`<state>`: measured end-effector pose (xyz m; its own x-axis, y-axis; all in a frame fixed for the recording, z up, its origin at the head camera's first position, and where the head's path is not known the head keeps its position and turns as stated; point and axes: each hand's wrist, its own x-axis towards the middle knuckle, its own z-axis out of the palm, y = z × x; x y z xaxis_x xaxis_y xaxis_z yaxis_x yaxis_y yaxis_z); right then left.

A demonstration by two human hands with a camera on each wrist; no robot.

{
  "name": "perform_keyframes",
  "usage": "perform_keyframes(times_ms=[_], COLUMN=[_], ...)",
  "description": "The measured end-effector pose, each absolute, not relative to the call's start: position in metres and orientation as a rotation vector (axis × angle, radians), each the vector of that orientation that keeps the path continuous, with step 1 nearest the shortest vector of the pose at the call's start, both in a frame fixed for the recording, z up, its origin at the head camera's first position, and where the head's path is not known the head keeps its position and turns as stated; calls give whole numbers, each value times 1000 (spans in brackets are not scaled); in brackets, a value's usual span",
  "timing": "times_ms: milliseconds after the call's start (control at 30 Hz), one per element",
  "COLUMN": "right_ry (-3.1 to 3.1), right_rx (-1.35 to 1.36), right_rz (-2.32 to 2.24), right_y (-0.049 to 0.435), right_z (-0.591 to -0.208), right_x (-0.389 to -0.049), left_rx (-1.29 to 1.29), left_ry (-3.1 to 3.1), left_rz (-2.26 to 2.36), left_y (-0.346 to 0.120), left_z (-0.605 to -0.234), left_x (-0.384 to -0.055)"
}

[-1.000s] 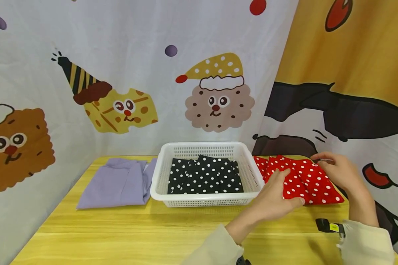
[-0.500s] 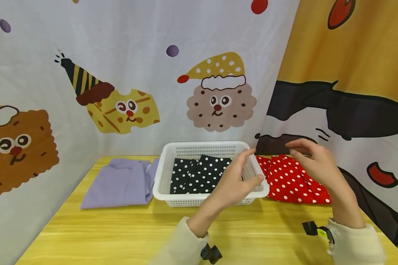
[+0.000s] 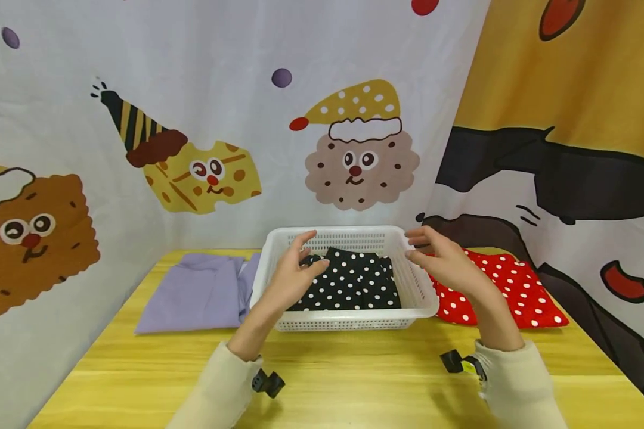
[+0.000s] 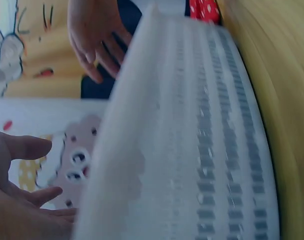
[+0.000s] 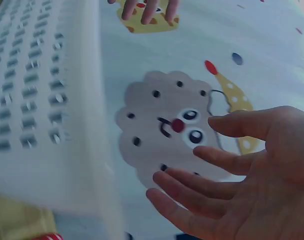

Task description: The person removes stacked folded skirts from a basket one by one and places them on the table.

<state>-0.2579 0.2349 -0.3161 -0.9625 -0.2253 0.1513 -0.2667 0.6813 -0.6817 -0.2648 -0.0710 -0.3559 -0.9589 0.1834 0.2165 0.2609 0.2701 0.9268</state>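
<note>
A white perforated plastic basket point(image 3: 343, 325) stands in the middle of the table, holding a folded black cloth with white dots point(image 3: 349, 280). Over the basket's left side hovers my left hand point(image 3: 290, 277), fingers spread and nothing in them. At the right side my right hand point(image 3: 445, 262) hangs above the rim, its fingers loosely extended and apart from the basket. Both wrist views show the hands beside the basket wall point(image 4: 192, 135), holding nothing. To the right lies a folded red cloth with white dots point(image 3: 515, 292), partly behind the right hand.
On the left a folded lavender cloth point(image 3: 193, 292) lies close against the basket. The yellow wood-grain table point(image 3: 354, 375) runs back to a printed curtain point(image 3: 220, 59) with cartoon figures, which also bounds both sides.
Both hands have moved left from the red dotted cloth to the basket. My left hand has crossed to its left side, my right hand to its right side. The cloths stay in place.
</note>
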Motion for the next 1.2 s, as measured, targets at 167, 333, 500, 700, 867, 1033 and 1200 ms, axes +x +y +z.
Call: perform_keyframes(times_ms=[167, 333, 500, 700, 867, 1033, 1200], right_ry=[-2898, -2925, -2991, -3032, -3032, -3092, -3200], right_rx=[366, 216, 80, 110, 101, 108, 212], right_rz=[1352, 1589, 1655, 1657, 1655, 1563, 1395], right_y=[218, 206, 195, 191, 191, 189, 190], right_z=[-330, -350, -367, -381, -383, -384, -384], right_x=[-276, -287, -291, -296, -296, -296, -296], left_rx=[-243, -148, -89, 92, 119, 123, 56], left_ry=[-2532, -2619, -2693, -2717, -2751, -2809, -2968], left_rz=[-1815, -1849, -1883, -2049, -2129, -2106, -1909], left_y=[-90, -94, -98, -100, -99, -97, -95], left_z=[-370, -380, -386, -388, -387, -389, -390], left_x=[-283, -292, -296, -303, -305, -301, -295])
